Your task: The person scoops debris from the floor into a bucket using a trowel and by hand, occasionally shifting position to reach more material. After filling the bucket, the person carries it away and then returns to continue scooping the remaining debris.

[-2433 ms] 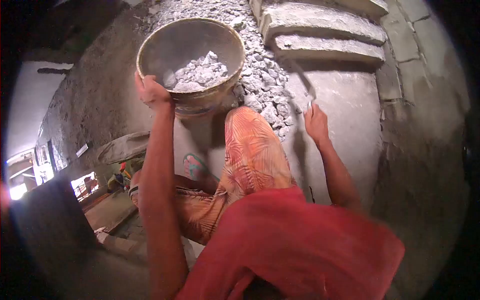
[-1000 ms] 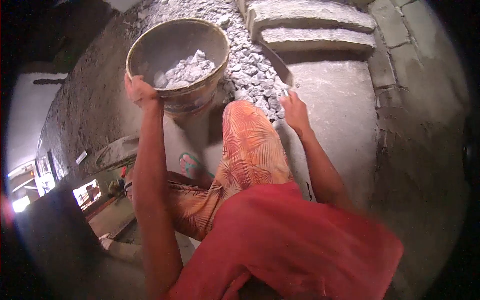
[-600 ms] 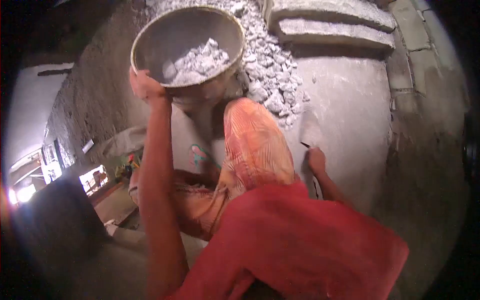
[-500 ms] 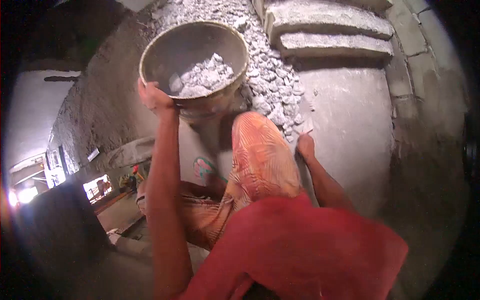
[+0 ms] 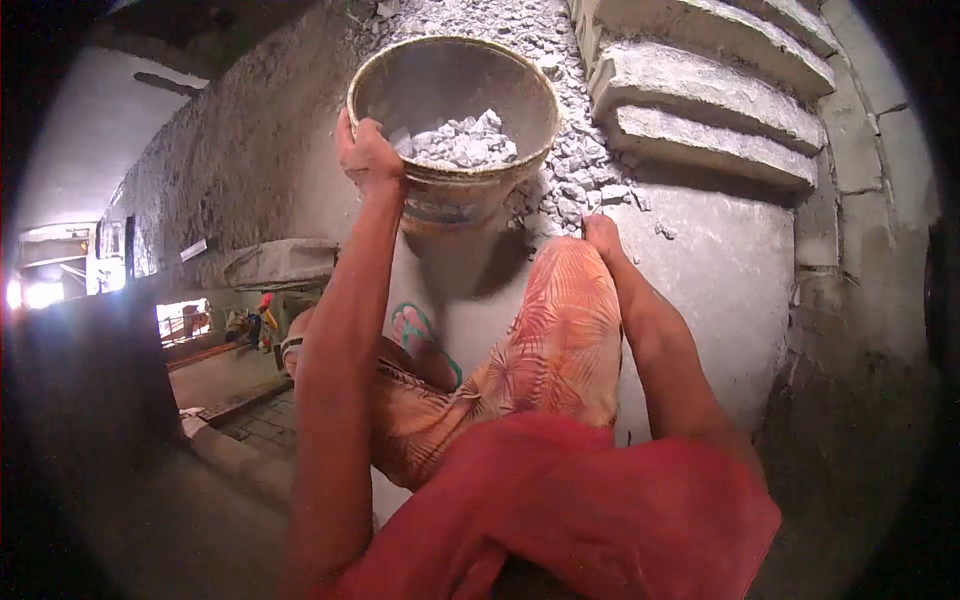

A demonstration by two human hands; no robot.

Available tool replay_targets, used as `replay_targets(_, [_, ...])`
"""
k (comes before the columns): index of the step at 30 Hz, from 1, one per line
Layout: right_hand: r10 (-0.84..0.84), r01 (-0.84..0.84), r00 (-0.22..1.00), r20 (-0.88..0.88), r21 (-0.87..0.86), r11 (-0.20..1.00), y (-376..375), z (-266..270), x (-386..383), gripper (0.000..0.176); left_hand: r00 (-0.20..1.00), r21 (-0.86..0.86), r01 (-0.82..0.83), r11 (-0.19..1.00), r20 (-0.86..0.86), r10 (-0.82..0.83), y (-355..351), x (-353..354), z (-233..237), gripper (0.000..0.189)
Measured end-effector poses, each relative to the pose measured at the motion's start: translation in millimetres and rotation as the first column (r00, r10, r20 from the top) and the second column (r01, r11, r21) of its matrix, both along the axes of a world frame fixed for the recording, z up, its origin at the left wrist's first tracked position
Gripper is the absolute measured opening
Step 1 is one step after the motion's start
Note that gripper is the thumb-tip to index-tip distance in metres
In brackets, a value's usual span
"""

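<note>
A large round bucket (image 5: 470, 190), tilted towards me, has pale broken stones (image 5: 465, 142) lying in it. My left hand (image 5: 370, 155) is closed on its near left rim. Low on the right, my right hand (image 5: 602, 236) is at the edge of the heap of loose rubble (image 5: 585, 165), just beyond my knee. Its fingers look closed; a thin dark line shows by the fingertips, but what they hold is too small to make out.
Concrete steps (image 5: 715, 140) rise at the upper right beside the rubble. A rough wall (image 5: 230, 160) runs along the left. My foot in a green-edged flip-flop (image 5: 412, 325) rests on the floor below the bucket. A person (image 5: 265, 325) is far off at the left.
My right hand has moved forward, up to the edge of the rubble. My left hand keeps its grip on the bucket rim. The whole view has shifted slightly.
</note>
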State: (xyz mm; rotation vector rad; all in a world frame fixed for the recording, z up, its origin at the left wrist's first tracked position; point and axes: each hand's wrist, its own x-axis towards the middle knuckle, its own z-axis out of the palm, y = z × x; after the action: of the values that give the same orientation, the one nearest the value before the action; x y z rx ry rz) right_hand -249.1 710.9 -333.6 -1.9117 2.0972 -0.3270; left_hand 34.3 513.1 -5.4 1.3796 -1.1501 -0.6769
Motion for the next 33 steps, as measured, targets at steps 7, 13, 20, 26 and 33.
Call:
replay_targets(7, [-0.095, 0.104, 0.987, 0.129, -0.063, 0.993, 24, 9, -17, 0.026, 0.812, -0.164, 0.159, 0.974, 0.583, -0.035, -74, 56, -31, 0.025])
replay_targets(13, [0.117, -0.047, 0.954, 0.277, -0.247, 0.968, 35, 78, -39, 0.034, 0.955, -0.035, 0.220, 0.975, 0.212, -0.208, -97, 60, -17, 0.033])
replay_targets(20, [-0.402, 0.202, 0.722, 0.563, 0.385, 0.901, 19, 222, -41, 0.035, 0.927, 0.171, 0.127, 0.977, 0.329, -0.178, -105, 89, -24, 0.048])
replay_targets(26, [0.412, -0.411, 0.911, -0.019, -0.125, 0.903, -18, 298, -92, 0.022, 0.414, -0.225, 0.317, 0.921, 0.907, 0.079, -85, 68, -30, 0.016])
replay_targets(33, [0.316, -0.380, 0.920, -0.233, -0.319, 0.869, -88, 384, -1, 0.036, 1.000, 0.113, 0.003, 0.994, 0.031, -0.007, 7, 58, 39, 0.052])
